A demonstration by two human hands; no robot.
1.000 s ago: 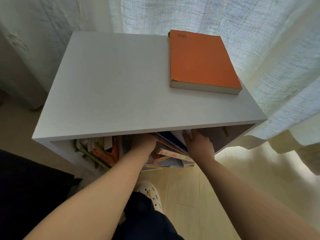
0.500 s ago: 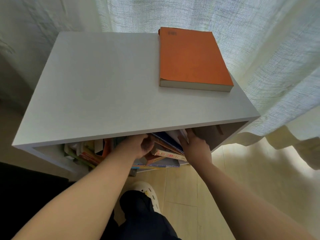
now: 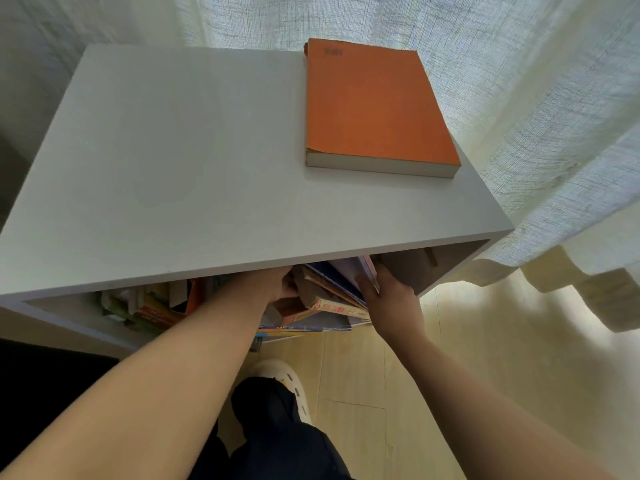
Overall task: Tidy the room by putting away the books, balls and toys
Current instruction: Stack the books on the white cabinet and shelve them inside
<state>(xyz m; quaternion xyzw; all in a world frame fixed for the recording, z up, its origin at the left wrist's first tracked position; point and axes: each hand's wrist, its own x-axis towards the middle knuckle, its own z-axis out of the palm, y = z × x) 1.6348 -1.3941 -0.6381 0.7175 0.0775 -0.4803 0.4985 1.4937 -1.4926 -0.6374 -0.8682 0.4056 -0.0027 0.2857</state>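
Observation:
A white open-fronted shelf unit (image 3: 194, 161) stands below me. A thick orange book (image 3: 374, 105) lies flat on its top at the back right. Inside the shelf several books lean untidily (image 3: 332, 289). My left hand (image 3: 277, 285) reaches under the top board and grips the left side of the leaning books, its fingers curled. My right hand (image 3: 391, 299) holds the right edge of the same leaning books, thumb against a thin pale cover. Both hands' fingertips are partly hidden inside the shelf.
More books (image 3: 152, 306) stand crammed at the shelf's left. A pale curtain (image 3: 519, 98) hangs behind and to the right. Wooden floor (image 3: 467, 341) lies at right. My white clog (image 3: 287, 382) and dark trouser leg show below; a dark mass (image 3: 41, 375) is at lower left.
My view has shifted slightly left and down. My left hand has drawn back a little toward the shelf's front edge; my right hand stays on the leaning books.

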